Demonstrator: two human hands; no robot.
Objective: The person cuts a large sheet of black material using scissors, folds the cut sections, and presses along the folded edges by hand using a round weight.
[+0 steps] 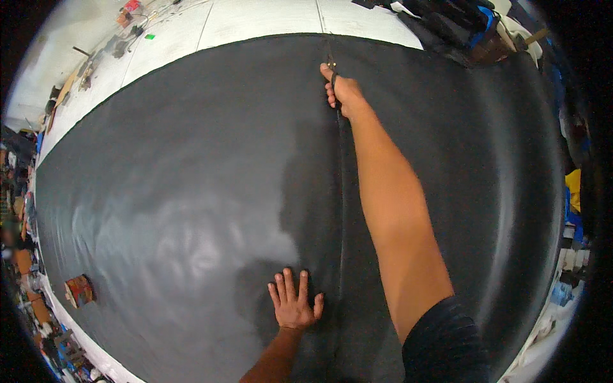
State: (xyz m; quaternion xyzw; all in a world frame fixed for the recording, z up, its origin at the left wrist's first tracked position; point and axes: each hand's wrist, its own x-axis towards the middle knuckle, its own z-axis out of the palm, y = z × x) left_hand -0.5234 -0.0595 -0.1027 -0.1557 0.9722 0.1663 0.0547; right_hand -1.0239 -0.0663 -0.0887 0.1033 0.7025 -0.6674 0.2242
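A wide sheet of black, leather-like material point(191, 140) is spread over a white table. My right hand point(345, 94), arm stretched far forward, grips a pair of scissors point(331, 64) near the sheet's far edge. Their dark blades point away from me, and part of the handles is hidden in my fingers. A thin straight line, looking like a cut or seam, runs along the sheet from the scissors back toward me. To the left of that line my left hand point(295, 306) lies flat on the material, fingers spread, holding nothing.
A small reddish-brown block-like object point(79, 291) rests on the sheet at the left. The white tabletop point(255, 22) shows beyond the far edge, with small tools and scraps at the far left. Dark bundled material point(447, 29) is heaped at the far right. Clutter lines both sides.
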